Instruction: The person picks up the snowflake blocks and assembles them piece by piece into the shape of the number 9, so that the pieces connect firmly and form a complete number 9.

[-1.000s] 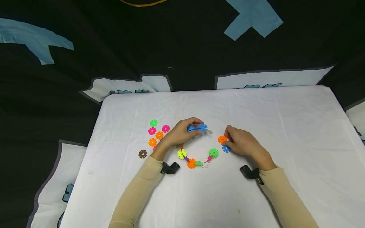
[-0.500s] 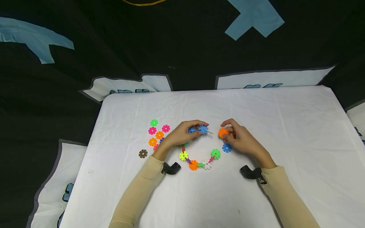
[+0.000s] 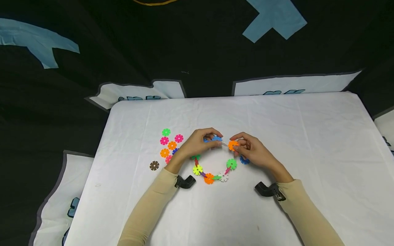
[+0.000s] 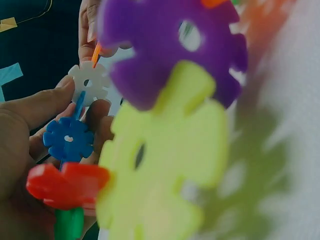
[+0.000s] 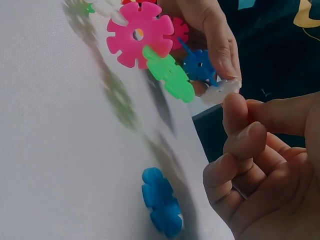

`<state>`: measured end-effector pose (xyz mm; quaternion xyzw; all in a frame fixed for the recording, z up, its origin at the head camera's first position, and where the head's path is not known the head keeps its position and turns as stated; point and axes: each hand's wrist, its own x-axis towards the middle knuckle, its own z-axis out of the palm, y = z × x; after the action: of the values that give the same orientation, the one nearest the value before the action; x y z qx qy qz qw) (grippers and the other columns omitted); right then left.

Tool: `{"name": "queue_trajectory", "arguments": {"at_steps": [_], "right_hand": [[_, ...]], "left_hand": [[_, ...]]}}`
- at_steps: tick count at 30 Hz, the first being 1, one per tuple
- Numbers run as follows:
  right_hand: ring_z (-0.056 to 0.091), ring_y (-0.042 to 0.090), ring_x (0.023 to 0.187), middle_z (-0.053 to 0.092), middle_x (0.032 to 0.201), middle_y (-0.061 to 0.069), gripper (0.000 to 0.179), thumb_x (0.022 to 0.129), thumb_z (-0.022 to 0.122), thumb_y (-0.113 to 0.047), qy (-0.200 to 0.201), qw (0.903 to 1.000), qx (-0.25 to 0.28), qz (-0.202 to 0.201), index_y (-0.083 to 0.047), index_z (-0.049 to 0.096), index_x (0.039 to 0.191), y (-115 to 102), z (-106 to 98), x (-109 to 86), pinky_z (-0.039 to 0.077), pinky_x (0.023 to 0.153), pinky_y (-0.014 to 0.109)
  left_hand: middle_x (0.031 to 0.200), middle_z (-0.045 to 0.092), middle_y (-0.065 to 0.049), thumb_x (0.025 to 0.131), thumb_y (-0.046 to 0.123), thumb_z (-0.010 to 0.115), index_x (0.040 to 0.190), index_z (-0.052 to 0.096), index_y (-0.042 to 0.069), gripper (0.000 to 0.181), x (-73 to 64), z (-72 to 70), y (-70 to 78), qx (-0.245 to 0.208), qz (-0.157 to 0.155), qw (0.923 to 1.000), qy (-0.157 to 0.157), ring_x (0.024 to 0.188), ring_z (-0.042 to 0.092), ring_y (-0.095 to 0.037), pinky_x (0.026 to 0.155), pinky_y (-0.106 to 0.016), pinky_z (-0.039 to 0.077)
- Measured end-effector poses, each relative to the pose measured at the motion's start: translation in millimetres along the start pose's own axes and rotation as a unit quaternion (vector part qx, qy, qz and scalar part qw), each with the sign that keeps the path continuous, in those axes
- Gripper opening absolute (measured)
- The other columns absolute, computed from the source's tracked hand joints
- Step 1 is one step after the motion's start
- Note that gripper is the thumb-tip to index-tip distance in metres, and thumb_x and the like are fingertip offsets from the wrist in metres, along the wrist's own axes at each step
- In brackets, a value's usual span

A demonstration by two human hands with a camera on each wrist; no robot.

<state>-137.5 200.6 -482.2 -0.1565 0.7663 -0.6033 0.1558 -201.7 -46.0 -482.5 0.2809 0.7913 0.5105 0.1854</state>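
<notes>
Since the earlier frames, the orange disc (image 3: 233,145) has moved left to meet the white disc (image 4: 97,79). Loose discs (image 3: 172,146) lie toward the desk's (image 3: 307,136) left edge, the brown disc (image 3: 150,166) nearest it. The left hand (image 3: 197,143) pinches the white disc, linked to a curved chain (image 3: 209,178). Rightward, the right hand (image 3: 258,152) pinches the orange disc; a blue disc (image 3: 244,161) lies just beside that hand, farther from the desk's far edge.

Loose discs (image 3: 170,146) lie left of the chain (image 3: 207,179), another disc (image 3: 245,162) apparently right.

From here I see a white-clothed table (image 3: 286,136), loose discs (image 3: 172,143) left of the left hand (image 3: 198,142), a blue disc (image 3: 245,161) by the right hand (image 3: 254,148).
</notes>
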Motion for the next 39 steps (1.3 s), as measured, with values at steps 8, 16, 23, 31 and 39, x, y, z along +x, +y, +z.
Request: {"name": "queue_trajectory", "arguments": {"at_steps": [8,16,23,31,39], "right_hand": [[0.050,0.021,0.055,0.066,0.084,0.025,0.027,0.100,0.052,-0.003,0.001,0.9999,0.012,0.001,0.004,0.052,0.127,-0.4,1.9,-0.2,0.044,0.052,0.028],[0.048,0.020,0.052,0.062,0.080,0.029,0.025,0.099,0.053,-0.002,0.026,0.9994,0.023,-0.002,0.004,0.055,0.123,-0.9,9.1,2.6,0.042,0.048,0.023],[0.057,0.027,0.063,0.063,0.083,0.027,0.024,0.097,0.055,0.001,0.081,0.9966,0.008,0.006,0.006,0.057,0.121,-2.1,20.6,4.9,0.041,0.051,0.019],[0.059,0.031,0.064,0.063,0.082,0.026,0.024,0.098,0.055,-0.002,0.111,0.9939,-0.002,-0.004,0.005,0.057,0.121,-3.7,22.2,4.6,0.042,0.051,0.019],[0.049,0.016,0.060,0.057,0.075,0.007,0.031,0.095,0.065,-0.014,0.015,0.9819,-0.189,0.009,-0.001,0.054,0.121,-7.2,-18.5,-6.8,0.042,0.057,0.023]], "left_hand": [[0.086,0.071,-0.009,0.092,0.033,0.068,0.114,0.069,0.010,0.031,0.3,-0.1,-2.7,-0.031,-0.016,0.9994,-0.007,0.075,0.068,-0.024,0.070,-0.028,0.054],[0.086,0.072,-0.011,0.090,0.035,0.070,0.114,0.069,0.011,0.034,-2.5,0.0,-2.5,-0.054,-0.037,0.9979,0.006,0.078,0.069,-0.026,0.068,-0.027,0.052],[0.087,0.071,-0.009,0.086,0.030,0.076,0.109,0.072,0.007,0.032,-3.7,4.6,-1.9,-0.080,-0.037,0.9952,0.042,0.076,0.064,-0.023,0.071,-0.025,0.050],[0.084,0.069,-0.013,0.088,0.027,0.074,0.110,0.070,0.005,0.031,-0.6,11.1,1.5,-0.092,-0.037,0.9936,0.054,0.077,0.065,-0.026,0.070,-0.024,0.050],[0.095,0.068,-0.014,0.096,0.028,0.064,0.117,0.060,0.003,0.033,0.3,7.7,3.2,-0.056,-0.050,0.9972,-0.007,0.079,0.064,-0.028,0.072,-0.027,0.052]]}}
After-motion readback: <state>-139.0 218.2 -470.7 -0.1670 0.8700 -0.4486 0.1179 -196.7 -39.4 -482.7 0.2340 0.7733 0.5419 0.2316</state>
